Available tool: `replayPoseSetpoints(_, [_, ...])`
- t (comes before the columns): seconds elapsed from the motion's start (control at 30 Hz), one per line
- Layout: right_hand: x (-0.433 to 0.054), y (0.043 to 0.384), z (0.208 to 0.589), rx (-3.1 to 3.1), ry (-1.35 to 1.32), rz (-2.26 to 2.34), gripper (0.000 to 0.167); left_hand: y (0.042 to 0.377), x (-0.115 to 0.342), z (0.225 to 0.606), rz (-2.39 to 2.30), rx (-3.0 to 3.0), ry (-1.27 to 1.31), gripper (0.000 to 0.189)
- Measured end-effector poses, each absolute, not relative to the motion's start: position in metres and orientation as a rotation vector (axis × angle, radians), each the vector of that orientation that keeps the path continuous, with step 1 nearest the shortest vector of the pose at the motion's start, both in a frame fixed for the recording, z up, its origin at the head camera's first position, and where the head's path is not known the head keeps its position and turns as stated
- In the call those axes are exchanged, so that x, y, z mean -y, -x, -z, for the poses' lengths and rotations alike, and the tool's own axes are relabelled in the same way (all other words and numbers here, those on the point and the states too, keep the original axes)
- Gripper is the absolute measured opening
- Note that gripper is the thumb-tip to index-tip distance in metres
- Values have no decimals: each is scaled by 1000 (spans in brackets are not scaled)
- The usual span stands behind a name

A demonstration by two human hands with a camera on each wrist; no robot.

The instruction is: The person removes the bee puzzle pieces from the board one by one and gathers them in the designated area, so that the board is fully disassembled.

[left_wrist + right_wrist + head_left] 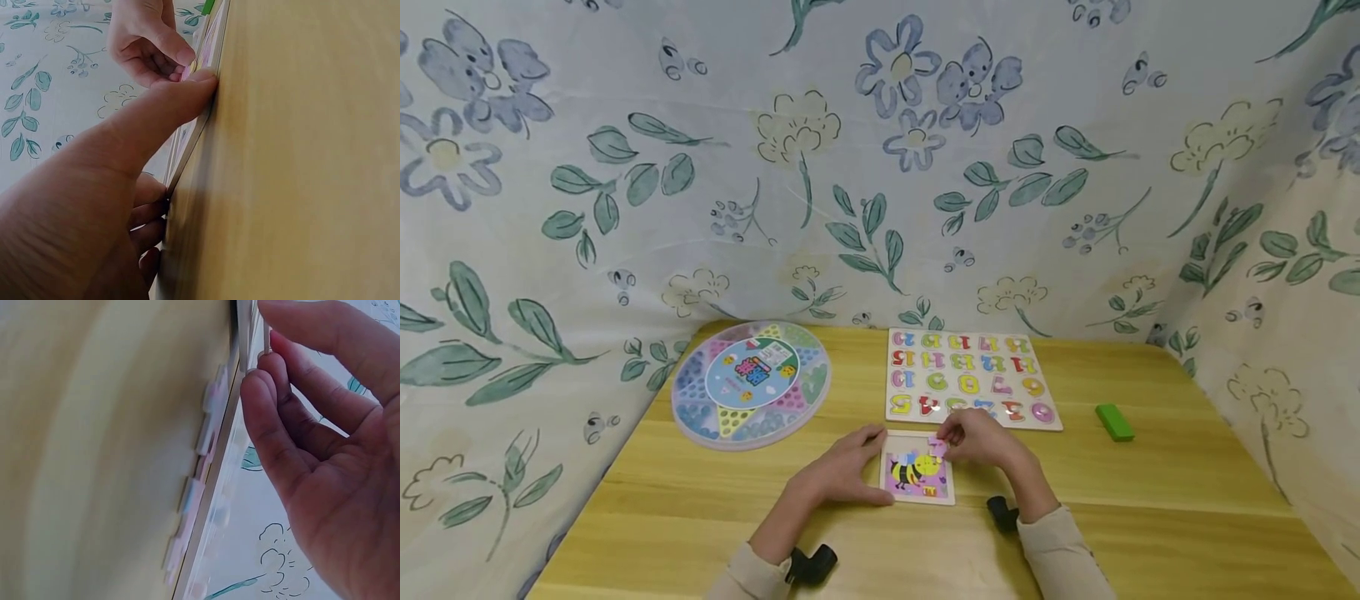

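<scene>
A small square jigsaw puzzle (913, 474) with a bee picture lies in a light wooden tray (933, 500) on the table. My left hand (844, 469) grips the tray's left side, fingers at the far corner and thumb at the near one. In the left wrist view, the left thumb (178, 100) rests on the tray's edge. Over the far right corner, my right hand (985, 438) pinches a pink jigsaw piece (937, 447) between thumb and fingers. Its thin edge shows between the right hand's fingertips in the right wrist view; whether it touches the tray cannot be told.
A number puzzle board (967, 423) lies just beyond the tray. Back left is a round game board (752, 372) with a star pattern. A green block (1115, 422) sits to the right. Flower-printed cloth (865, 242) hangs behind the wooden table (700, 517).
</scene>
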State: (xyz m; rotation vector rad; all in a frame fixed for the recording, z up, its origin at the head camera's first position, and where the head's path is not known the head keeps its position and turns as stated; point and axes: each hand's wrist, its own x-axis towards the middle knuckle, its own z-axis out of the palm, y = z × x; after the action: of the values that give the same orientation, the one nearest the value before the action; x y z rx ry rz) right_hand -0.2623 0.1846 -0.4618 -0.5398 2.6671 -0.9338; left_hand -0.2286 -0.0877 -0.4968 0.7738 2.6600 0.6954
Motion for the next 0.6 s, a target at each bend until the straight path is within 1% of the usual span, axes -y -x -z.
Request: replayPoseSetpoints(0.6, [-209, 255, 457, -2699, 500, 935, 19, 228, 88, 497, -703, -2672, -803, 108])
